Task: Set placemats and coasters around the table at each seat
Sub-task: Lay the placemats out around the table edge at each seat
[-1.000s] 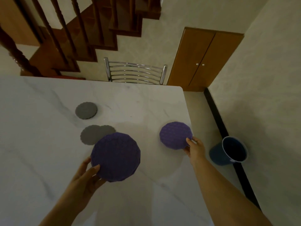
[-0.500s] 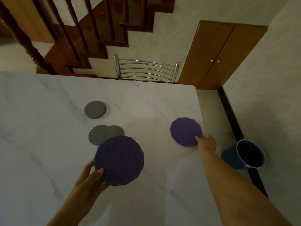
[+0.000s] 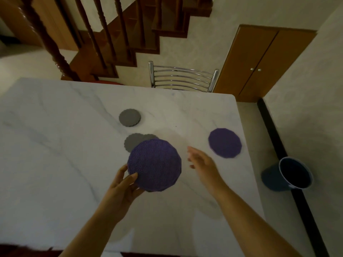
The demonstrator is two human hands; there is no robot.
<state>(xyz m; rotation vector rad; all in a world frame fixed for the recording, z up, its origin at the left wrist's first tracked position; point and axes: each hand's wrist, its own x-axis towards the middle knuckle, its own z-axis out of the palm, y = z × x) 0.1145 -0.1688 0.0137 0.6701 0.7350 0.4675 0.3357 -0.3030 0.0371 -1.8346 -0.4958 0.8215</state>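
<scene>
A white marbled surface is filling most of the view, its right edge running down beside a tiled floor. Dark wooden stairs are rising beyond its far edge. A brown two-door cupboard is standing to their right. A chrome chair is sitting pushed in at the far edge. A blue bucket is standing on the floor, well apart from the right edge of the surface.

The left hand is holding a round purple mat up above the surface. Its thumb is pressing on top at the mat's near-left rim, and its fingers are curling under the mat, clamped on it. The right hand is hovering just right of that mat, holding nothing. Its fingers are lying straight and apart, blurred at the tips.

A second purple mat is lying flat near the right edge of the surface, apart from the right hand. Two overlapping grey coasters are lying flat in the middle, partly hidden behind the held mat. A lone grey coaster is lying just beyond them, nearer the chair and not touching them.
</scene>
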